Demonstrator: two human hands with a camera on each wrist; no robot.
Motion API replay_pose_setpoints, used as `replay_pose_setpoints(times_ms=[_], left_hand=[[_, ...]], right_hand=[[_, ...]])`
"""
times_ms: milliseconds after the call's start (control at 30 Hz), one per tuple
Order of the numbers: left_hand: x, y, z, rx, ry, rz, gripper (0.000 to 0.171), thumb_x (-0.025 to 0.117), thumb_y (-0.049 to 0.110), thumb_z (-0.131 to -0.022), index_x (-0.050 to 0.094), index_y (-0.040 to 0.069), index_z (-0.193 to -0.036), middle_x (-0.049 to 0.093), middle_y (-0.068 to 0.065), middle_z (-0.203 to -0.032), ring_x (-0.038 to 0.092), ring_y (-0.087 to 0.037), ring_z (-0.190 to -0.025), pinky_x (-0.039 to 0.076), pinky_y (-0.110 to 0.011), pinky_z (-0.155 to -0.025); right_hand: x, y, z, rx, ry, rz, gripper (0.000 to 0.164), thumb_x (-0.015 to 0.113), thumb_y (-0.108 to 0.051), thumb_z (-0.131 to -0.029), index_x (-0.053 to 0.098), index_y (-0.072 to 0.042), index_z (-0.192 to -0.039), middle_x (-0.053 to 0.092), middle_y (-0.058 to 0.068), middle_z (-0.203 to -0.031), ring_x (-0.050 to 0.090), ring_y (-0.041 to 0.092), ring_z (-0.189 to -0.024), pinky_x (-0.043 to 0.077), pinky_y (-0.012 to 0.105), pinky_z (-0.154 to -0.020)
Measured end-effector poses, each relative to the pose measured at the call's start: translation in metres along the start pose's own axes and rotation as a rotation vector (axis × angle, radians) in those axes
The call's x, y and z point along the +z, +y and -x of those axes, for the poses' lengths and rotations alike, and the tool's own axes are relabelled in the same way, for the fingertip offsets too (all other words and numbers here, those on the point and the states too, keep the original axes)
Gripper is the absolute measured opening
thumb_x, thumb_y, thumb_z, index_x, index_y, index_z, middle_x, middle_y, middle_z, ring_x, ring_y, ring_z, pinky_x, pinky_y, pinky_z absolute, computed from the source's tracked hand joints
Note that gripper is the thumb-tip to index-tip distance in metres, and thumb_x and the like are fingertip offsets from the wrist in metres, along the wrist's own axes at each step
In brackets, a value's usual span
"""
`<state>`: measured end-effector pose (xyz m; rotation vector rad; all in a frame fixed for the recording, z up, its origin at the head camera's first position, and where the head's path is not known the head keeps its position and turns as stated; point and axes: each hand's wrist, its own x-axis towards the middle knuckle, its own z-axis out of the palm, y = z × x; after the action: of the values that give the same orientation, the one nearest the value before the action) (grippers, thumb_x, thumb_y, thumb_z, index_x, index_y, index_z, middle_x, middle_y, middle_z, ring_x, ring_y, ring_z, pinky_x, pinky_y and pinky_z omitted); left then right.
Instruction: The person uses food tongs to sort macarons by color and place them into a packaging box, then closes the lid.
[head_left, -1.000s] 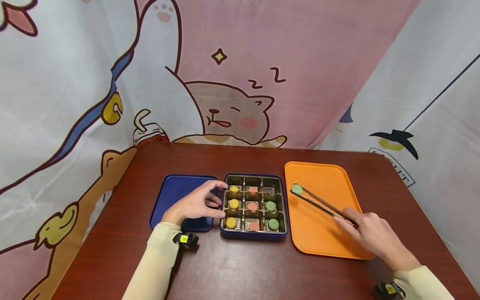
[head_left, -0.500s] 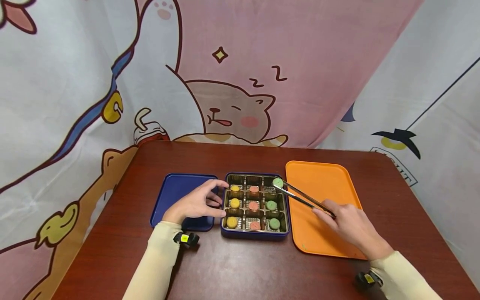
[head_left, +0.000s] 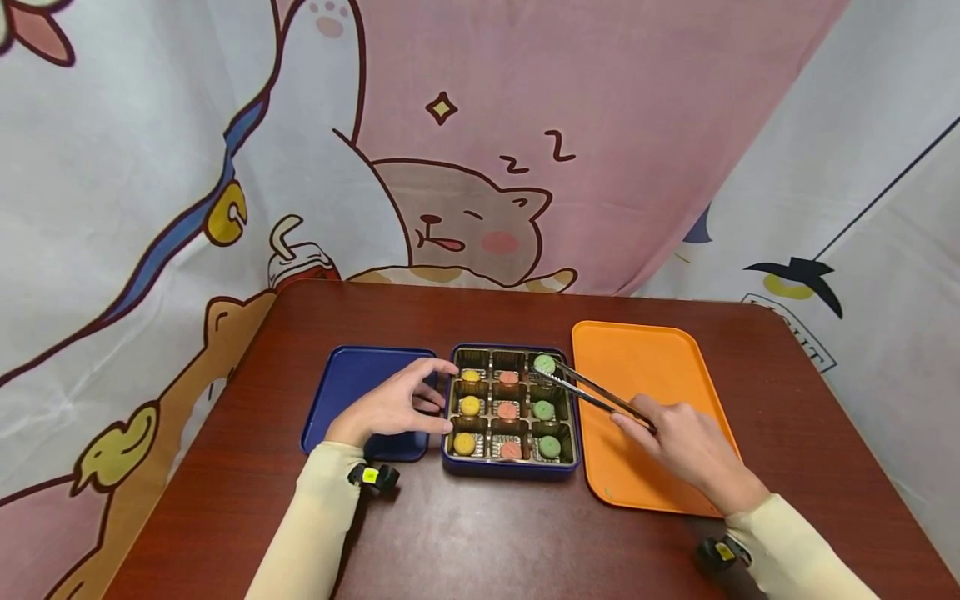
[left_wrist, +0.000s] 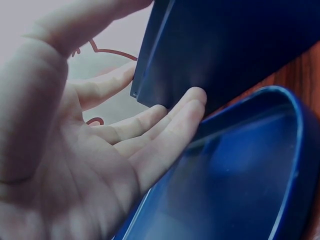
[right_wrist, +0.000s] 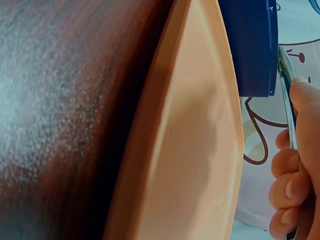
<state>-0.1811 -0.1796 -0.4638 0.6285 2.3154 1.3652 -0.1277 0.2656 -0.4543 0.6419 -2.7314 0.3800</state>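
Note:
My right hand (head_left: 690,446) grips metal tongs (head_left: 592,399), whose tips hold a small round green cookie (head_left: 544,364) at the box's back right compartment. The blue box (head_left: 510,472) has a gold divided insert; yellow cookies (head_left: 469,406) fill its left column, pink ones (head_left: 507,410) the middle, and two green ones (head_left: 550,447) sit on the right. With thumb and fingers spread, my left hand (head_left: 388,406) touches the box's left side. In the left wrist view, fingertips (left_wrist: 196,95) lie against the box wall (left_wrist: 225,50). The right wrist view shows fingers (right_wrist: 287,190) curled round the tongs' handle.
A shallow dark blue lid or tray (head_left: 348,379) lies left of the box, partly under my left hand. Right of the box is an orange tray (head_left: 633,354), beneath my right hand. Behind the brown table (head_left: 480,533) hangs a printed cloth (head_left: 637,125).
My right hand has moved left, carrying the green cookie in the tongs from over the orange tray to the box's back right compartment. The left hand stays at the box's side.

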Motion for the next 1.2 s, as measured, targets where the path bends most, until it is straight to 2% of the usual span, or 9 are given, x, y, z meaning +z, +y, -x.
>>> replay_pose_setpoints(times_ms=[200, 433, 933, 1200], left_hand=[[0.0, 0.0, 0.0, 0.008, -0.001, 0.005, 0.082, 0.092, 0.028, -0.083, 0.048, 0.02, -0.152, 0.042, -0.004, -0.158, 0.068, -0.021, -0.111, 0.057, -0.043, -0.099], [0.0, -0.001, 0.0, 0.037, -0.006, 0.016, 0.08, 0.092, 0.026, -0.084, 0.048, 0.018, -0.152, 0.041, -0.008, -0.158, 0.069, -0.023, -0.111, 0.057, -0.046, -0.099], [0.0, 0.001, 0.0, 0.025, -0.008, 0.019, 0.08, 0.091, 0.026, -0.084, 0.049, 0.018, -0.152, 0.042, -0.009, -0.157, 0.068, -0.025, -0.112, 0.057, -0.047, -0.1], [0.0, 0.0, 0.0, 0.023, -0.003, 0.011, 0.082, 0.092, 0.027, -0.084, 0.048, 0.016, -0.153, 0.042, -0.008, -0.157, 0.068, -0.022, -0.111, 0.057, -0.044, -0.099]], right_hand=[[-0.003, -0.001, 0.001, 0.028, -0.046, 0.012, 0.03, 0.078, -0.038, -0.096, 0.056, -0.02, -0.087, 0.027, -0.013, -0.06, 0.033, 0.009, -0.048, 0.026, 0.026, -0.042], [-0.007, -0.001, 0.003, 0.077, -0.104, 0.006, 0.03, 0.073, -0.042, -0.1, 0.056, -0.019, -0.091, 0.03, -0.011, -0.059, 0.035, 0.01, -0.048, 0.028, 0.027, -0.044], [-0.007, 0.0, 0.007, 0.091, -0.087, 0.003, 0.031, 0.074, -0.039, -0.099, 0.059, -0.013, -0.096, 0.036, -0.009, -0.06, 0.035, 0.009, -0.049, 0.03, 0.026, -0.045], [-0.015, 0.007, 0.015, 0.183, -0.092, -0.017, 0.035, 0.068, -0.041, -0.103, 0.06, -0.008, -0.108, 0.041, -0.007, -0.06, 0.039, 0.012, -0.052, 0.034, 0.029, -0.048]])
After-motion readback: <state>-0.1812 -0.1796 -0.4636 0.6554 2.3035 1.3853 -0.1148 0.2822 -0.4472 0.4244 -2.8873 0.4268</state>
